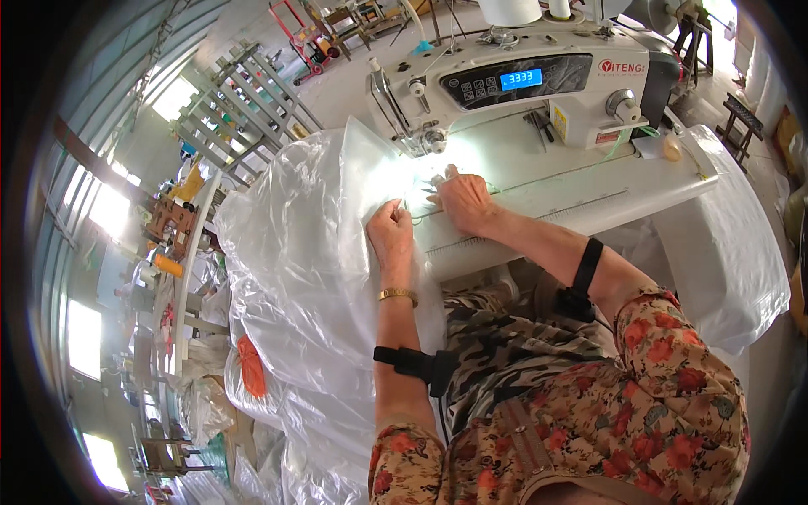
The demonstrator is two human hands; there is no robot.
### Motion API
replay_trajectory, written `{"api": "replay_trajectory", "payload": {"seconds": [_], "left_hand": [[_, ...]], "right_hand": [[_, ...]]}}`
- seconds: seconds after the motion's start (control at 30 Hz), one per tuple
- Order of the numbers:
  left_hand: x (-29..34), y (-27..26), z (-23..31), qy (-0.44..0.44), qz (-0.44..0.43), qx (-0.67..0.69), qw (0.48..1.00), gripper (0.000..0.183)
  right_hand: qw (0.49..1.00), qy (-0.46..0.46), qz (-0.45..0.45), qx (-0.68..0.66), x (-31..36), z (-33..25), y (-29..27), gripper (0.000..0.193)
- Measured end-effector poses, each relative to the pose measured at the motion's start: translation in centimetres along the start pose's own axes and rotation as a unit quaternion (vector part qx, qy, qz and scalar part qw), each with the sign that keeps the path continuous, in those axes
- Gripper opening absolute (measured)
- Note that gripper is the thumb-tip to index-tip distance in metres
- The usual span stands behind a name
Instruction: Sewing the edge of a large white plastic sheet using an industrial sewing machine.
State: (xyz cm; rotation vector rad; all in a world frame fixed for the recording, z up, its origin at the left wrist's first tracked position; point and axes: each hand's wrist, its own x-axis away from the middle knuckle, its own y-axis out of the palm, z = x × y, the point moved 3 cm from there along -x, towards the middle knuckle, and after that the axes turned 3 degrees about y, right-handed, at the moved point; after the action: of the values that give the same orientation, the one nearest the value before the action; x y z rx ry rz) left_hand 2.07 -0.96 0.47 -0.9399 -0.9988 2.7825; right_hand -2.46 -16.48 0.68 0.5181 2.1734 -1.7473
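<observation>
A white sewing machine [513, 76] with a lit display stands in front of me, and its lamp glares over the needle area. A large translucent plastic sheet [295, 210] hangs over the left end of the machine bed. My left hand [391, 237] pinches the sheet's edge just left of and nearer than the needle. Close to the presser foot, my right hand [461, 200] is closed, its fingertips bunched together in the bright light. Glare hides what those fingertips hold, and the needle itself cannot be made out.
Small tools [540, 126] lie on the machine bed below the display. Thread cones [510, 10] stand on top at the back. White sheeting [715, 278] hangs at the right end. A stacked grey metal rack [244, 109] stands at the far left, near a red hand truck [307, 42].
</observation>
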Motion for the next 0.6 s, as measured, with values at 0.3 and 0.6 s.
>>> {"api": "replay_trajectory", "payload": {"seconds": [0.3,0.6], "left_hand": [[0.0,0.4,0.4,0.005,0.001,0.011,1.000,0.024],[-0.6,0.9,-0.6,-0.016,-0.025,-0.063,0.998,0.020]], "right_hand": [[1.000,0.008,-0.002,0.028,-2.2,-0.4,1.8,0.013],[0.990,-0.028,-0.111,0.086,1.0,2.4,-0.7,0.023]]}}
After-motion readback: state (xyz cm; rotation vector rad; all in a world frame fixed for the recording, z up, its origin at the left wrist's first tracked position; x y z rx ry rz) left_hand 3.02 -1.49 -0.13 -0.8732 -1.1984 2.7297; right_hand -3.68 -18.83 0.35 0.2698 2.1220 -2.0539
